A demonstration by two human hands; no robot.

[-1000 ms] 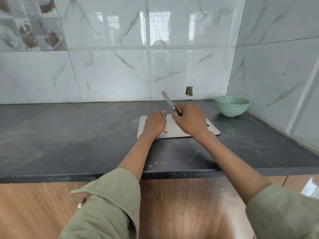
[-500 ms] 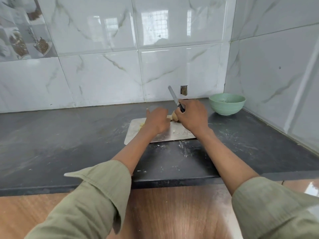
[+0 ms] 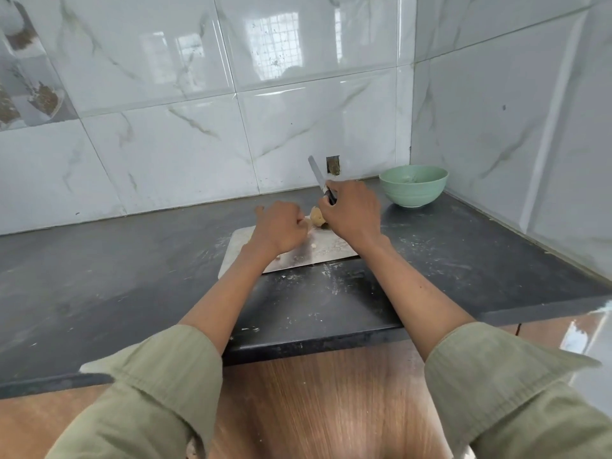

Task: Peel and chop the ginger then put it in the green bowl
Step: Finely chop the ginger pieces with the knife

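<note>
So both hands are over the chopping board (image 3: 238, 256), a pale slab lying flat on the dark countertop (image 3: 99, 276). The right hand (image 3: 351, 215) has its fingers wrapped round the handle of the knife (image 3: 316, 172), with the blade poking up and away toward the tiled wall (image 3: 198, 127). The piece of ginger (image 3: 318, 217) sits between the 2 hands at the far edge of the board, right against the right hand. The left hand (image 3: 280, 231) is curled up just beside the ginger, but honestly I can't make out whether it's pinching it or holding nothing. A few pale scraps (image 3: 313, 246) lie on the board. The green bowl (image 3: 413, 185) is off to the right in the corner, well apart from the board.
</note>
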